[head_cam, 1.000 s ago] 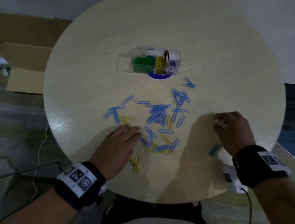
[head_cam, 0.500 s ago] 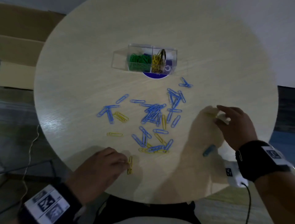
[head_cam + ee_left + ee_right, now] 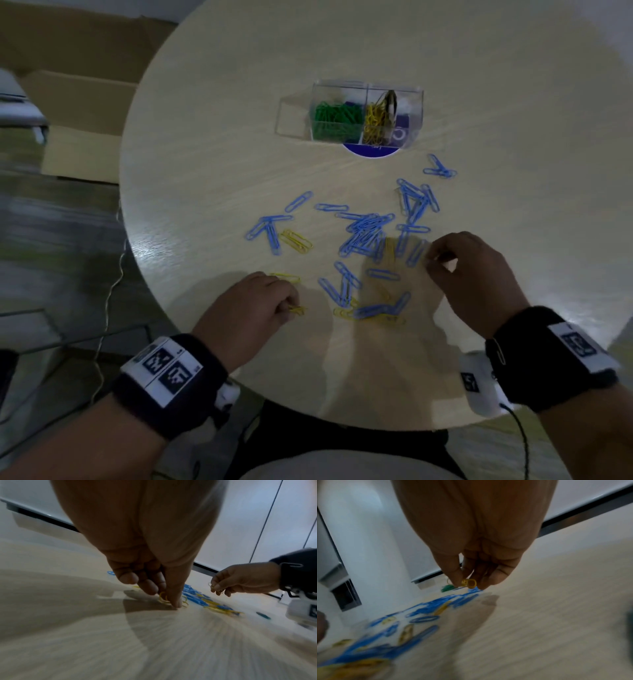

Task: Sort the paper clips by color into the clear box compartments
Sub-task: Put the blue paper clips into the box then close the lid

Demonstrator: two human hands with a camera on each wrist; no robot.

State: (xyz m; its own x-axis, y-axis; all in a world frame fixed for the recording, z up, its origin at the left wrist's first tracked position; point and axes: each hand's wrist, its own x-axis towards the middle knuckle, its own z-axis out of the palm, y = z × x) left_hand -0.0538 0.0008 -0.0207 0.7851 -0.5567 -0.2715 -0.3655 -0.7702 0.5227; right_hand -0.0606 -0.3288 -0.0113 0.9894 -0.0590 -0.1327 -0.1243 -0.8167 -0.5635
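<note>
Both hands' grips pinch yellow clips: left hand [image 3: 251,305], right hand [image 3: 478,277]; blue clips [image 3: 364,233] lie scattered.

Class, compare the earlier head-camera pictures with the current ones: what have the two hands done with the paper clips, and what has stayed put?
The left hand pulled back toward the table's near edge and now pinches yellow clips there. The right hand, already holding a yellow clip, moved left toward the blue clips. The clear box, with its green and yellow clips, and the scattered blue ones stayed put.
</note>
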